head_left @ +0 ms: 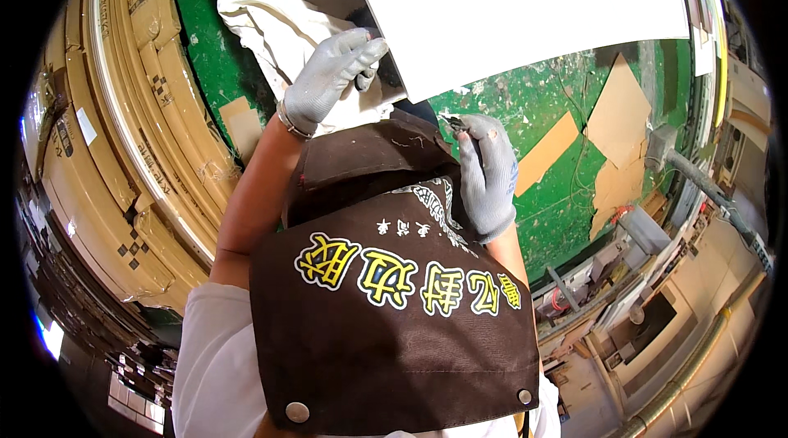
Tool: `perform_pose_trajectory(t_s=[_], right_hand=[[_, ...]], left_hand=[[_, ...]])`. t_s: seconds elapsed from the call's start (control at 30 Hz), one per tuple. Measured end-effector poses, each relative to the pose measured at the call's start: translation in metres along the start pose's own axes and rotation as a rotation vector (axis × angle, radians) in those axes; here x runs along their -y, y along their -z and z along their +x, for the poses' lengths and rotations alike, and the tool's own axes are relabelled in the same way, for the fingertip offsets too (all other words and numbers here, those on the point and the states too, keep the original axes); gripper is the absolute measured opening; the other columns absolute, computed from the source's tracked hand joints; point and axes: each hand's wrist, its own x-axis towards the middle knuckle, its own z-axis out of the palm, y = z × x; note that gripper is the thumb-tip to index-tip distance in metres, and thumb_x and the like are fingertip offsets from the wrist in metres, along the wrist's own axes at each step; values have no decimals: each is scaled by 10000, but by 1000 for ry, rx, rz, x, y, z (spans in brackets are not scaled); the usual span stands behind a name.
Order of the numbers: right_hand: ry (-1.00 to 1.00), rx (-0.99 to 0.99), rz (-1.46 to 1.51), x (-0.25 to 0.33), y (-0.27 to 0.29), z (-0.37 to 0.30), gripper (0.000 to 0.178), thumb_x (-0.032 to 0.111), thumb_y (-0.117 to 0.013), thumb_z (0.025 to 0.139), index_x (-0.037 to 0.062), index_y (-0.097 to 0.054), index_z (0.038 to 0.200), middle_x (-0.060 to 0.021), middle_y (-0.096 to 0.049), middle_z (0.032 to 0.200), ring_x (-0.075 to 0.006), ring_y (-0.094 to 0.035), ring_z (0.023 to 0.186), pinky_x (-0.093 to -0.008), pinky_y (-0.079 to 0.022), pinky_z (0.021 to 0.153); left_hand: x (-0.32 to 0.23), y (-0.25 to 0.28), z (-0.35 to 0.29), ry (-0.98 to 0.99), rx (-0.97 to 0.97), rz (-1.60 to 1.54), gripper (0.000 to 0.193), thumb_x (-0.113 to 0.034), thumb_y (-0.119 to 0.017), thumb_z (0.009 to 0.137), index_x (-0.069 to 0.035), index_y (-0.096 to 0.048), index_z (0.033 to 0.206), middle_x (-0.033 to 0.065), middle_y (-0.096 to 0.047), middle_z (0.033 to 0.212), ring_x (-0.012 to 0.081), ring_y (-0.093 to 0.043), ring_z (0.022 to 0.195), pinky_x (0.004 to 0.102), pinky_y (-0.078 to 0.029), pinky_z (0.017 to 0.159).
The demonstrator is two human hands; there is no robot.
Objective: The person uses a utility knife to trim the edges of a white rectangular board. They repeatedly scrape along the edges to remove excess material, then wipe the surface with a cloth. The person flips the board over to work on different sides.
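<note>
My left hand [331,81], in a grey knitted glove, is beside the near left edge of a large white panel [525,11]. Its fingers are bent and pressed together; what they hold, if anything, is hidden. Below that hand lies a crumpled white cloth [271,27]. My right hand [490,175], gloved the same way, is closed at the fingertips on a small dark object [454,121] with a pale tip, too small to name. It is just below the panel's near edge, apart from it. A brown apron [394,356] covers my front.
Long cardboard packages [148,126] are stacked along the left. The green floor [542,229] has flat cardboard pieces [616,118] and thin cords on it at the right. A grey metal pipe [698,175] and shelving with assorted items stand farther right.
</note>
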Motion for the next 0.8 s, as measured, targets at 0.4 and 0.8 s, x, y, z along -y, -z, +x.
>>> perform_pose_trajectory(t_s=[0.4, 0.8], right_hand=[[-135, -43, 44, 2, -4, 17, 307, 38, -630, 882, 38, -633, 1190, -153, -666, 976, -276, -652, 823, -350, -512, 730], [-663, 21, 795, 16, 12, 17, 350, 177, -626, 939, -32, -586, 1217, -41, -601, 861, -113, -556, 683, -226, -456, 580]], left_hand=[[-7, -8, -4, -27, 19, -102, 342, -343, -567, 992, -28, -577, 859, -19, -455, 707, 66, -458, 661, 224, -402, 634], [8, -13, -5, -55, -33, -80, 335, -346, -507, 1019, -94, -499, 799, -27, -444, 646, 56, -394, 542, 195, -327, 494]])
